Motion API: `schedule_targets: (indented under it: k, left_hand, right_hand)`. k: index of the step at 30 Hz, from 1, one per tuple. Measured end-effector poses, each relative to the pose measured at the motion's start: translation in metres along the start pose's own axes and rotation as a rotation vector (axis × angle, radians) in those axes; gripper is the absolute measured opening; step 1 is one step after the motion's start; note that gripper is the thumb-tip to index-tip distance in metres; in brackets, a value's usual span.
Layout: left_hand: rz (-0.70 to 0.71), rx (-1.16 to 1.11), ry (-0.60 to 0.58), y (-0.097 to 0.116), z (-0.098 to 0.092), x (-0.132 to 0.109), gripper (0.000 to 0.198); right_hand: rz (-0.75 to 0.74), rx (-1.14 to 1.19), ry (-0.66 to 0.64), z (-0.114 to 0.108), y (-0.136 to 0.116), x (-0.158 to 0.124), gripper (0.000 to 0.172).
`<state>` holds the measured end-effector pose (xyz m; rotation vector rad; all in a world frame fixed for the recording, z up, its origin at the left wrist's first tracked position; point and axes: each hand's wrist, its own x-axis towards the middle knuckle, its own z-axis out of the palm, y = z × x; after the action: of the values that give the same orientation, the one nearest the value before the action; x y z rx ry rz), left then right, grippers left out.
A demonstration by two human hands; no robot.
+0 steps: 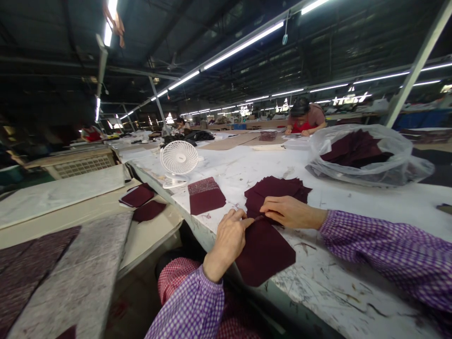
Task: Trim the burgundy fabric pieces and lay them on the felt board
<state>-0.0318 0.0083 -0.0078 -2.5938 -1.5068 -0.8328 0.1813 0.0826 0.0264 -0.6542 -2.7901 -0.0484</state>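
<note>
A maroon fabric piece [265, 254] with cut-off corners lies at the near edge of the white table, partly overhanging it. My left hand [229, 238] is closed on its upper left edge, with thumb and forefinger pressed together. Closed in a pinch, my right hand [287, 211] meets the same piece's upper edge, close to my left fingertips. The exact spot between the fingers is small and partly hidden. Just behind my right hand is a fanned pile of maroon fabric pieces [273, 187]. Left of it lies a separate maroon piece with a speckled band [207, 195].
A white fan [179, 158] stands on the table's left side. At the right sits a clear plastic bag [367, 176] of maroon pieces. Left of the table, a lower cream surface [151, 238] holds more maroon pieces. A person [306, 117] works across the table.
</note>
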Motion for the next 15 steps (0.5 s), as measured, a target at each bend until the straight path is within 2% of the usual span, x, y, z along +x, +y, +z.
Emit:
schedule_targets:
  k: [5,12,15]
  left_hand:
    - [0.0,0.005,-0.006,0.001,-0.001,-0.001,0.039]
    - [0.014,0.104,-0.057,0.004,-0.005,0.0,0.038]
    - [0.014,0.098,-0.059,0.005,-0.007,0.0,0.036]
  right_hand:
    - [-0.026,-0.078,-0.023,0.004,-0.003,0.005,0.018]
    - [-0.26,-0.42,-0.049,0.009,-0.009,0.002,0.025]
    - [-0.289,-0.471,-0.049,0.008,-0.006,-0.005,0.025]
